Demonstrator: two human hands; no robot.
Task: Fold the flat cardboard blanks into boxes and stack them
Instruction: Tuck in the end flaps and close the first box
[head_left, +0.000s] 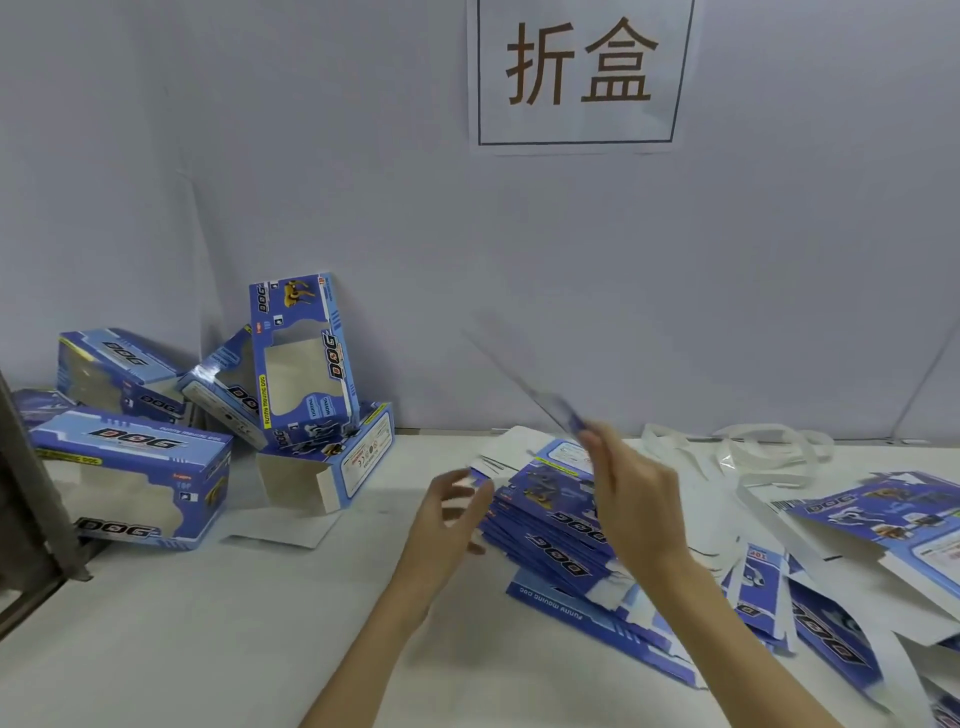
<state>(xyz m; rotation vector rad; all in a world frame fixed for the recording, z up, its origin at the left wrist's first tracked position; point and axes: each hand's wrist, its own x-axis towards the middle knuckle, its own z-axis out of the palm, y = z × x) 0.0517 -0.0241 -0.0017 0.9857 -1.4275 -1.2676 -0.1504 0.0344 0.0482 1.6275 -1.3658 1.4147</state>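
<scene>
Head view: our right hand (631, 499) pinches 1 flat blue-printed cardboard blank (524, 384), raised edge-on above the blank pile (550, 525) for opening; our left hand (452, 512) waits beside, fingers loose, empty.

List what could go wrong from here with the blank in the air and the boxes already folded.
1. The right hand pinches the raised blank only at its lower end; blurred and edge-on, it may slip or bend before the open left hand takes hold.
2. The blank stack is fanned and uneven, so a brush from either hand could slide more blanks off.
3. The folded boxes lean in a loose heap against the wall, one upright on another; adding boxes may topple them.
</scene>
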